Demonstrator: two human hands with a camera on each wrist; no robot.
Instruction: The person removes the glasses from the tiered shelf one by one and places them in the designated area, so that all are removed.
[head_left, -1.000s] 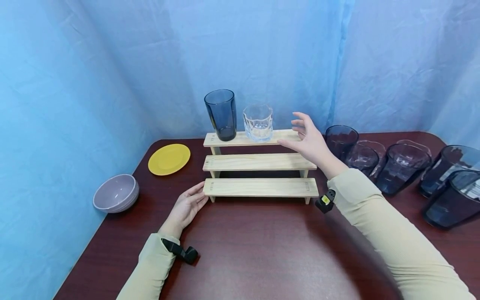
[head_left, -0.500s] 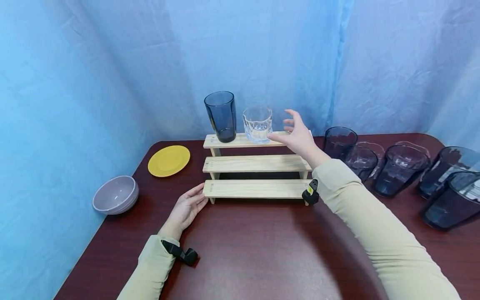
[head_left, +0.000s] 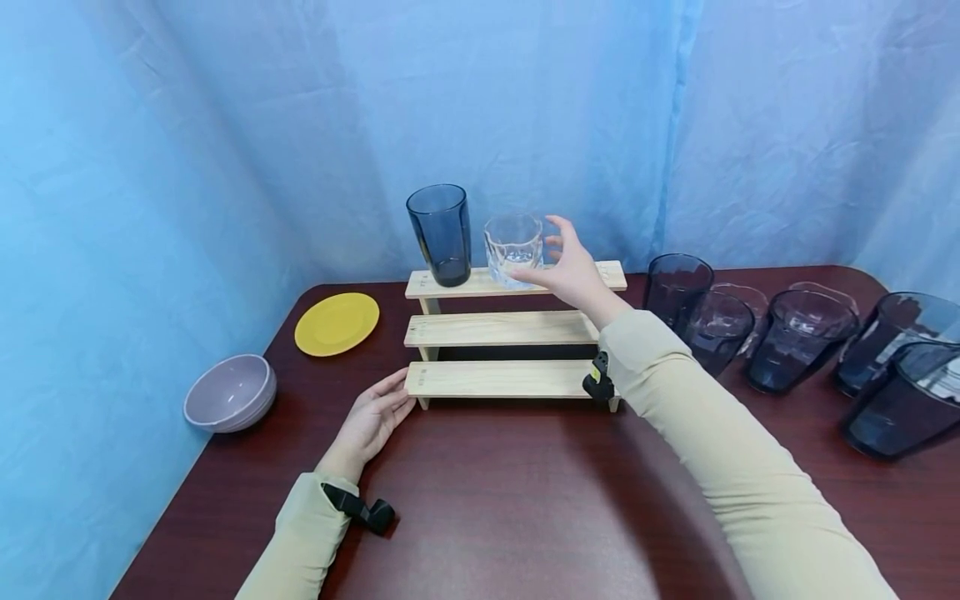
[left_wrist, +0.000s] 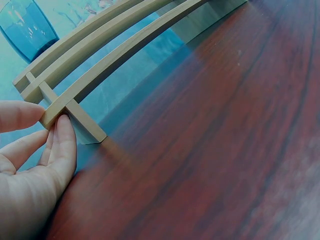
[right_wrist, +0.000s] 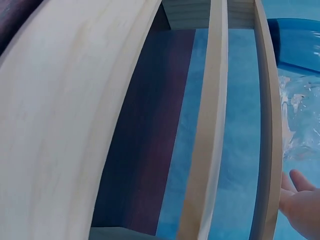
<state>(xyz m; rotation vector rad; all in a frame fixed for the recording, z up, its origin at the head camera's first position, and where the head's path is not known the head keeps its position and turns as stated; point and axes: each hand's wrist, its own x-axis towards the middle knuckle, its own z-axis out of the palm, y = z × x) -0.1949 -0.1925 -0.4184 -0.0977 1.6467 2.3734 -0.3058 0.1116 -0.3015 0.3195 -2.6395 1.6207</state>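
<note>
A three-step wooden shelf [head_left: 502,379] stands on the table. My left hand [head_left: 372,423] holds the left end of its lowest board; in the left wrist view the thumb lies on top and fingertips [left_wrist: 63,125] sit beneath the board [left_wrist: 125,52]. On the top board stand a tall dark blue glass [head_left: 441,237] and, to its right, a short clear tumbler [head_left: 512,242]. My right hand [head_left: 573,271] is beside the tumbler, fingers and thumb spread; the thumb overlaps its lower front. The right wrist view shows a gap between the hand [right_wrist: 302,202] and the tumbler [right_wrist: 302,117].
Several dark glasses [head_left: 802,337] crowd the table's right side, near my right forearm. A yellow plate [head_left: 337,323] and a lilac bowl [head_left: 231,393] lie at the left. Blue curtain [head_left: 517,100] hangs close behind the shelf.
My right hand has moved left along the top board, toward the clear tumbler. The left hand keeps its hold on the shelf, and the glasses have stayed in place.
</note>
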